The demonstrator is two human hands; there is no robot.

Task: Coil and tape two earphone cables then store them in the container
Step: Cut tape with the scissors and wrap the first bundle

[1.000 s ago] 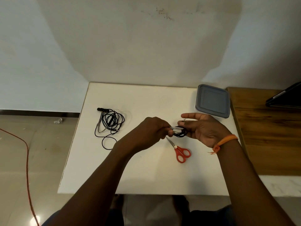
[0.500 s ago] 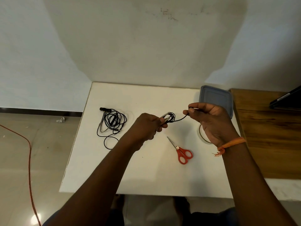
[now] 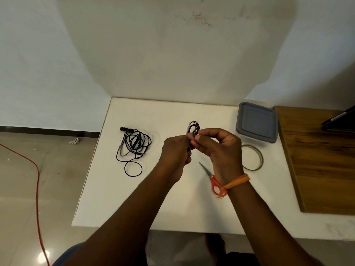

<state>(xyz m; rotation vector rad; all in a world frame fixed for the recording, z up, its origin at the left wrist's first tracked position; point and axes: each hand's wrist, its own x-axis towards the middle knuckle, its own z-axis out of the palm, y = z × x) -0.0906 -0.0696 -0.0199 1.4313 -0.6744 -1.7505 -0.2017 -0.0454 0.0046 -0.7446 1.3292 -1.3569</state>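
While both hands meet above the table [image 3: 107, 189], the left hand [image 3: 177, 152] and right hand [image 3: 221, 148] pinch a small black coil [image 3: 194, 127] between fingertips. A second cable [image 3: 134, 144] lies loose to the left; the lidded container [image 3: 256, 122], tape [image 3: 253, 157] and scissors [image 3: 212, 179] sit on the right

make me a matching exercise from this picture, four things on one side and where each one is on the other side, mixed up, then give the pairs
Things:
1. scissors
2. tape roll
3. container
4. loose earphone cable

Places:
A. far right corner of the white table, lid on
B. left part of the table, untouched
C. just in front of the container
D. on the table under the right wrist

Pairs: 1-D, 2-C, 3-A, 4-B
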